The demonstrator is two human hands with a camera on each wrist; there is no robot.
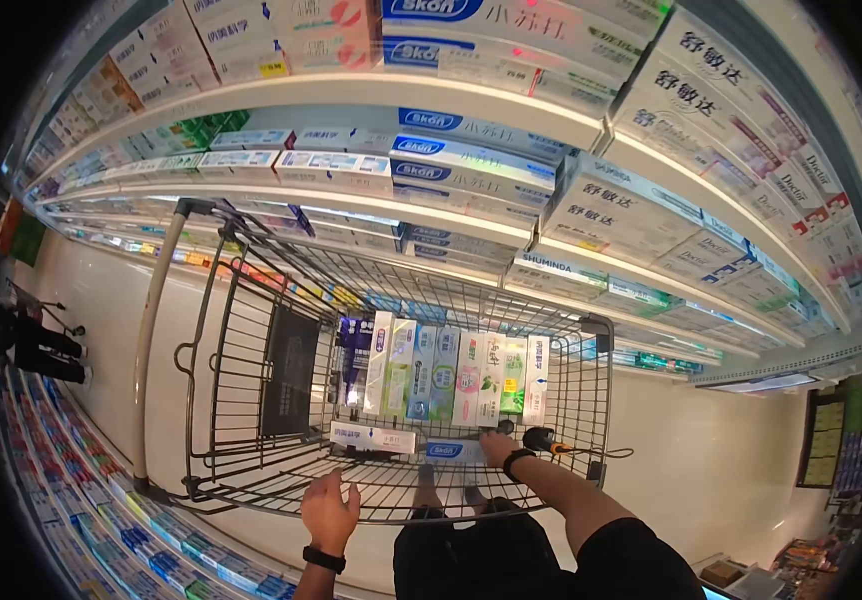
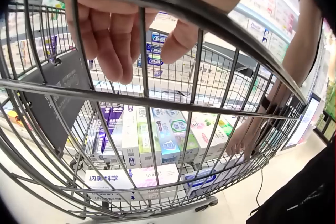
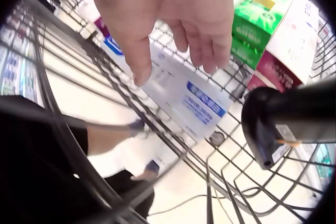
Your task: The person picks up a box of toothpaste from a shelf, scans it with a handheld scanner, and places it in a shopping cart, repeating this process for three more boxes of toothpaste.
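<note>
A wire shopping cart (image 1: 601,400) holds a row of toothpaste boxes (image 1: 466,380) standing side by side. Along its near side lie a white box with purple lettering (image 1: 373,438) and a pale blue-white Skon toothpaste box (image 1: 443,451). My right hand (image 1: 498,450) is inside the cart at the right end of the Skon box; in the right wrist view its thumb and loosely bent fingers spread apart over that box (image 3: 178,90). My left hand (image 1: 331,508) hovers by the cart's near rim with relaxed fingers and nothing in it, seen through the wires in the left wrist view.
Shelves of toothpaste boxes (image 1: 471,150) run along the far side, with more shelves (image 1: 161,530) at lower left. A black handheld device with orange parts (image 1: 546,438) sits at the cart's right end. Another person (image 1: 36,340) stands far left beside a wheeled frame.
</note>
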